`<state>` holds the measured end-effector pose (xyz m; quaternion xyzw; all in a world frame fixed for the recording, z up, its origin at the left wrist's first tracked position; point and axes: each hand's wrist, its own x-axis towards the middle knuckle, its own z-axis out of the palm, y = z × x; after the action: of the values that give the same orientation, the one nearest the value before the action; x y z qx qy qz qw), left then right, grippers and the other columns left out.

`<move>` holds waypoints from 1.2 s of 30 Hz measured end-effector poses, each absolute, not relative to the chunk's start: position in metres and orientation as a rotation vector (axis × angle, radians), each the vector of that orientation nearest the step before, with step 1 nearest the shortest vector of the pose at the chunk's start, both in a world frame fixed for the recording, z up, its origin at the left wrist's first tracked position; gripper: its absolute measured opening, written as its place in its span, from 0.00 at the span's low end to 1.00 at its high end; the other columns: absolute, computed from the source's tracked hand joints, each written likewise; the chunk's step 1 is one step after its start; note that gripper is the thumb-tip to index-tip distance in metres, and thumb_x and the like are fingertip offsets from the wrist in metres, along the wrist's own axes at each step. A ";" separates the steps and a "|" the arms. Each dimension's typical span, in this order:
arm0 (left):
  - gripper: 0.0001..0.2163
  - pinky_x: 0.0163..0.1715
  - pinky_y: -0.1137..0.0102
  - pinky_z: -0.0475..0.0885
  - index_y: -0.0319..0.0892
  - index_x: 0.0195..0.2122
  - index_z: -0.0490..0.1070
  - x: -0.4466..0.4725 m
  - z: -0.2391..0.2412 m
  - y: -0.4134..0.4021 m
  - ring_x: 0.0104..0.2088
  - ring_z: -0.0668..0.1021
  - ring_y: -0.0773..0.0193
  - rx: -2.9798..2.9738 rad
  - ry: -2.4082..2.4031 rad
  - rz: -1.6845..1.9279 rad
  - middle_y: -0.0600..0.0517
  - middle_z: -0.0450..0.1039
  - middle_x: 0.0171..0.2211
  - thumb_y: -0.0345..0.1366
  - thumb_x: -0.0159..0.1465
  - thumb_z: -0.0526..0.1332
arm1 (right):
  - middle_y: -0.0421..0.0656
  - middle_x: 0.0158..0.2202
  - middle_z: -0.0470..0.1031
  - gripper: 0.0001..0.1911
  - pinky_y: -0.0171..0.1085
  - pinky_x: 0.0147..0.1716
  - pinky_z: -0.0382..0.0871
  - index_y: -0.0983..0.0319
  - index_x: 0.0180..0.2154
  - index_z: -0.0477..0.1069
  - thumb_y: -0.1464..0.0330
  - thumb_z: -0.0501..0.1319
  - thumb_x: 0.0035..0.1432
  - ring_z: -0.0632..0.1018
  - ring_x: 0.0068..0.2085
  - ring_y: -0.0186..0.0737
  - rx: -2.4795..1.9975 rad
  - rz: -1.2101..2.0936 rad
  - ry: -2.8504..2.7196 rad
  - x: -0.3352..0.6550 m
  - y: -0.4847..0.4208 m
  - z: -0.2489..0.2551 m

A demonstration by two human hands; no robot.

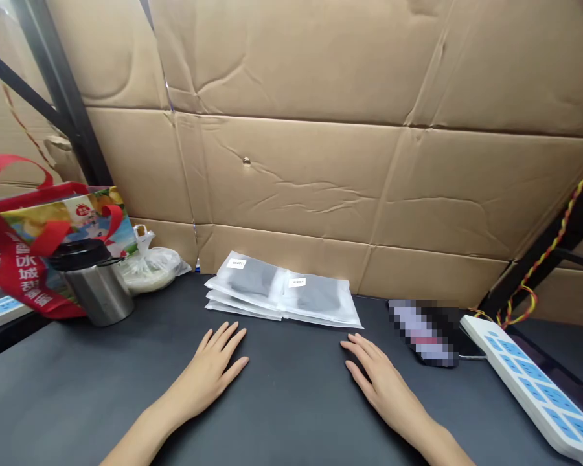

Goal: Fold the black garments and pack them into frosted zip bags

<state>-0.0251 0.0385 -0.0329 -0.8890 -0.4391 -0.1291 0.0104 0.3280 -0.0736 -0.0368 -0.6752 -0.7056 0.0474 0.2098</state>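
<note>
My left hand (212, 369) lies palm down on the dark tabletop (291, 401), its fingers spread and holding nothing. On the right, my right hand (376, 378) also rests flat with fingers extended and nothing in it. Just beyond both hands, against the cardboard, are two side-by-side stacks of frosted plastic packets, the left stack (252, 285) and the right stack (318, 299). Each top packet shows something dark inside and carries a white barcode label. Neither hand touches the packets.
At the left stand a steel tumbler (102, 291) with a black lid, a red carry bag (10, 239) and a tied plastic bag (150, 268). A pixelated dark object (425, 333) lies at right beside a white power strip (539, 388). A cardboard wall (291, 181) closes the back.
</note>
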 end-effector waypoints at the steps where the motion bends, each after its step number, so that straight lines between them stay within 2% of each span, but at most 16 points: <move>1: 0.23 0.61 0.49 0.55 0.47 0.64 0.57 -0.025 -0.032 0.038 0.65 0.57 0.51 -2.774 -1.377 -0.382 0.47 0.56 0.65 0.48 0.69 0.48 | 0.42 0.62 0.62 0.23 0.50 0.62 0.57 0.54 0.58 0.64 0.57 0.47 0.66 0.60 0.64 0.47 -1.877 0.131 -1.963 0.328 -0.074 -0.037; 36: 0.23 0.61 0.49 0.56 0.49 0.64 0.57 -0.026 -0.037 0.040 0.64 0.58 0.50 -2.775 -1.337 -0.460 0.49 0.57 0.64 0.48 0.69 0.49 | 0.43 0.62 0.61 0.23 0.51 0.62 0.57 0.55 0.58 0.64 0.57 0.46 0.67 0.60 0.64 0.47 -1.878 0.142 -1.978 0.327 -0.073 -0.034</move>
<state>-0.0261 0.0398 -0.0370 -0.8909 -0.4293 -0.1475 0.0134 0.3271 -0.0726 -0.0340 -0.6733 -0.7090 0.0508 0.2036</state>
